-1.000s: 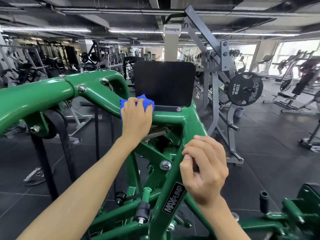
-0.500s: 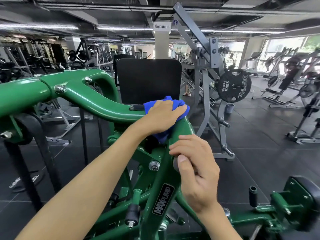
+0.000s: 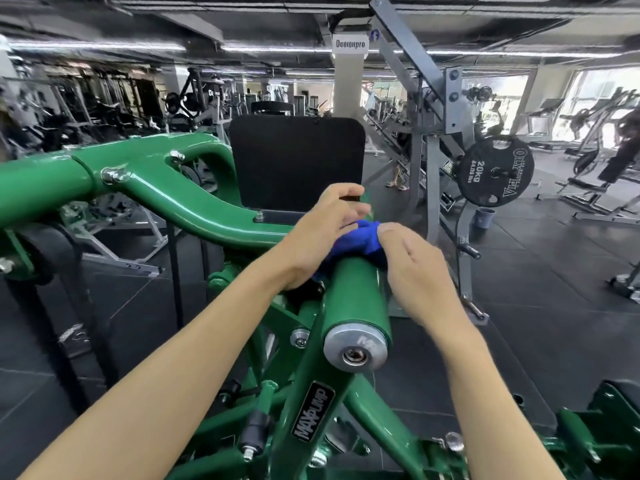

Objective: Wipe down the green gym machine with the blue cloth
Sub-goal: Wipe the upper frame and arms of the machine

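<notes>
The green gym machine [image 3: 194, 206] fills the left and middle of the head view; its curved tube runs into a thick green cylinder [image 3: 356, 299] with a silver end cap. On top of that cylinder lies the bunched blue cloth [image 3: 360, 239]. My left hand [image 3: 322, 233] rests on the cloth's left side, its fingers fairly straight and spread above it. On the cloth's right side is my right hand [image 3: 415, 271], thumb on top and fingers curled down over the cloth and the cylinder's far side. Part of the cloth is hidden under both hands.
A black back pad [image 3: 298, 161] stands just behind the hands. To the right is a grey plate-loaded machine with a 20 kg plate [image 3: 495, 171], and a small blue bucket [image 3: 485, 216] sits on the black rubber floor. Lower green frame parts crowd the bottom.
My left hand slid the cloth rightwards along the tube onto the cylinder and its fingers have loosened. My right hand came up from the lower frame and took hold of the cloth.
</notes>
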Demonstrator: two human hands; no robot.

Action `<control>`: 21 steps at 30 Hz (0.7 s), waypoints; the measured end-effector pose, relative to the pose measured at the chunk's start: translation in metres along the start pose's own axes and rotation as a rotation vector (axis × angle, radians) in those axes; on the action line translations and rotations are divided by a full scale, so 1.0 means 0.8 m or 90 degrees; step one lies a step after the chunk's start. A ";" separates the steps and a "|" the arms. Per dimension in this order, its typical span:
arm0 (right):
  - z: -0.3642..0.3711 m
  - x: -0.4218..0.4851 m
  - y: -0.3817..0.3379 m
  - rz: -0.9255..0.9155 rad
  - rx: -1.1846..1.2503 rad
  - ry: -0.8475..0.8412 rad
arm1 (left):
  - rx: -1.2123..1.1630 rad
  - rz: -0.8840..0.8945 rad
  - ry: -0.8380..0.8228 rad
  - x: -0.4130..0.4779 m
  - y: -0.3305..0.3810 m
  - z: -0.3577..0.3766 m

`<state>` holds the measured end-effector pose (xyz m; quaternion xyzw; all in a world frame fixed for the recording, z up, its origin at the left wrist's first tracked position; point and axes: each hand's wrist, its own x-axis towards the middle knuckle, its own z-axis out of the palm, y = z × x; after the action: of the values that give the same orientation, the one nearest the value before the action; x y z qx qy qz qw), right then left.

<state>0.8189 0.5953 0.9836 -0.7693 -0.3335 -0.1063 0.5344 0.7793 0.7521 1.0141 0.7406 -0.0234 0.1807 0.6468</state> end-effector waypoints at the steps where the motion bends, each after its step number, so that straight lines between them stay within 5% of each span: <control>1: -0.005 0.007 0.003 0.019 -0.018 -0.009 | -0.039 -0.001 0.030 0.000 0.001 0.000; 4: -0.020 0.016 0.018 0.096 0.016 -0.027 | -0.022 0.042 0.034 -0.003 0.002 -0.004; 12: -0.004 0.059 0.076 0.192 0.108 -0.155 | 0.528 0.044 0.001 -0.016 0.012 0.006; 21: 0.036 0.140 0.123 0.059 0.194 -0.143 | 0.729 -0.237 -0.072 -0.052 0.052 0.058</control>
<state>0.9593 0.6454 0.9565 -0.7011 -0.3674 0.0569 0.6085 0.7405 0.6921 1.0368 0.9711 0.1733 0.0082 0.1640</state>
